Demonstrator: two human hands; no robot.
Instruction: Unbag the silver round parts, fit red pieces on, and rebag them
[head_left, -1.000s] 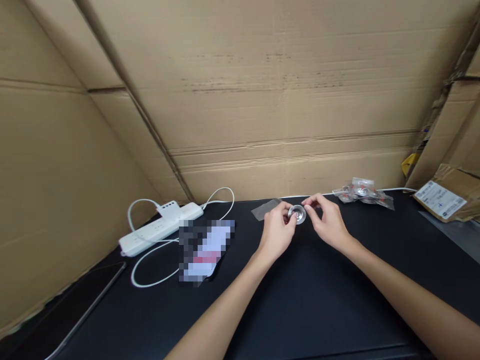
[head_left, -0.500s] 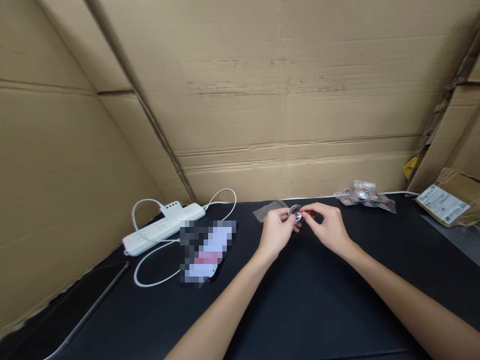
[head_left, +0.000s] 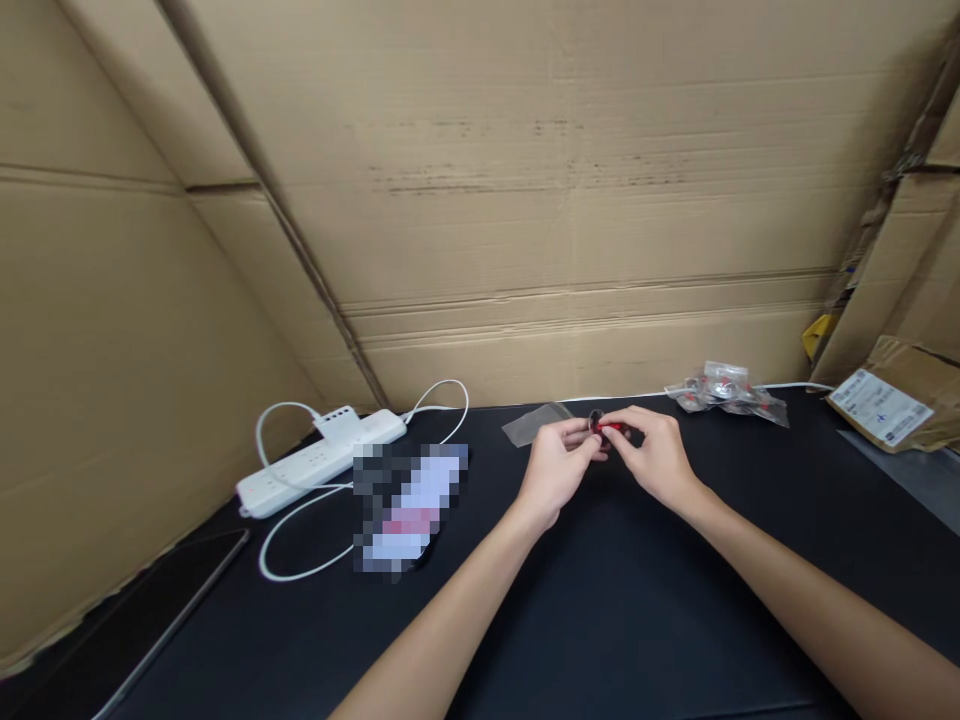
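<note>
My left hand (head_left: 553, 468) is closed, thumb and fingers around a small round silvery metal piece (head_left: 595, 417), now seen nearly edge-on. From the other side, my right hand (head_left: 658, 447) pinches a small red piece (head_left: 611, 428) against it. Whether the two pieces are joined I cannot make out, as fingertips cover much of both. Just behind the left hand lies a flat clear plastic bag (head_left: 531, 426).
Several small clear bags with silvery and red parts (head_left: 726, 392) lie at the back right. Further right is a labelled cardboard package (head_left: 889, 410). A white power strip (head_left: 322, 462), white cables and a blurred-out item (head_left: 416, 510) are left. Cardboard walls (head_left: 480, 340) enclose the black table.
The round metal piece has turned from facing me to nearly edge-on between my hands. My left fingers have shifted around it. The whole view has moved slightly.
</note>
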